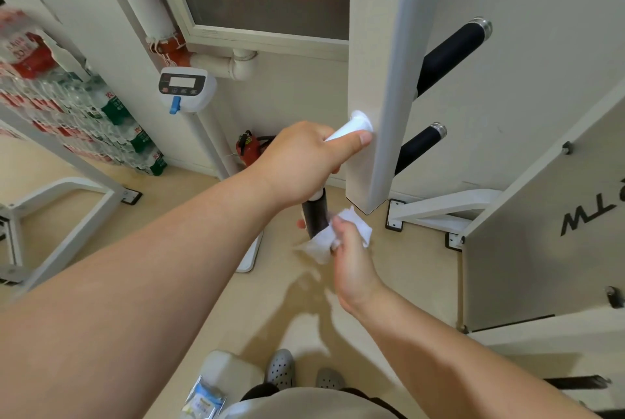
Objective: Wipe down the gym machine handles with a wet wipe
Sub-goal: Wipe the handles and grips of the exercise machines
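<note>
A white machine upright [389, 80] carries a handle that sticks out toward me. My left hand [304, 161] is closed around the handle's white part [351, 126] near the upright. Below it the handle's black foam grip [314, 215] points down. My right hand [351, 249] presses a white wet wipe [324, 242] around the lower end of that grip. Two more black-gripped handles [449, 53] [419, 144] jut out on the far side of the upright.
A wipe packet [203, 401] lies on a pale box near my feet at the bottom. Stacked water bottle packs [84, 107] fill the left. A scale post with a display [186, 88] and a red fire extinguisher [247, 148] stand behind. White machine frames [439, 212] rest on the floor.
</note>
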